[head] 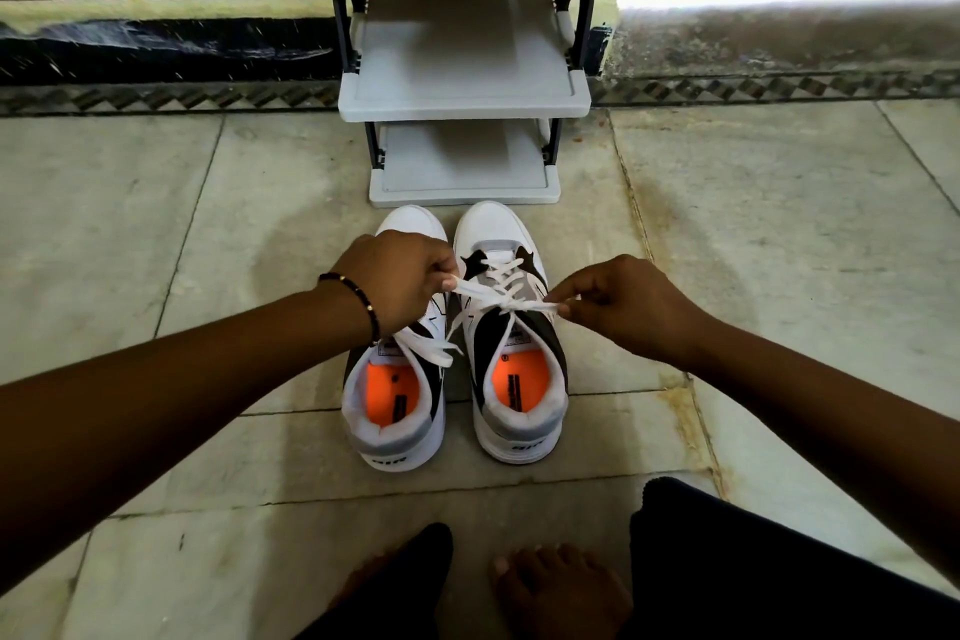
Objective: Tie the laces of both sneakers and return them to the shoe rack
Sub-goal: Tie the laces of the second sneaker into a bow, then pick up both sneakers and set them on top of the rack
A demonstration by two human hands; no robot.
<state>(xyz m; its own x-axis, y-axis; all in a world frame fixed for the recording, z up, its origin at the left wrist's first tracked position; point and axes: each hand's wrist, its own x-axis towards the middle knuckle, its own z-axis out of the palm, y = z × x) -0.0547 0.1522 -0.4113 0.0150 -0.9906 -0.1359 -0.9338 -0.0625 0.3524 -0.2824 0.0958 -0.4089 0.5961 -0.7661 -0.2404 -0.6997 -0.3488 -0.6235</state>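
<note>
Two white, grey and black sneakers with orange insoles stand side by side on the floor, toes toward the rack. My left hand [400, 281] pinches one end of the right sneaker's [511, 369] white lace [498, 299], pulled out to the left. On the other side my right hand [613, 304] pinches the other end, drawn to the right. The lace is crossed over the tongue between my hands. My left hand covers part of the left sneaker [397, 405], whose loose lace lies over its opening.
A grey shoe rack [465, 96] with several empty shelves stands just beyond the sneakers, against a striped wall. The floor is pale stone tile. My bare feet [550, 592] and a dark-clothed knee [727, 551] are at the bottom of the view.
</note>
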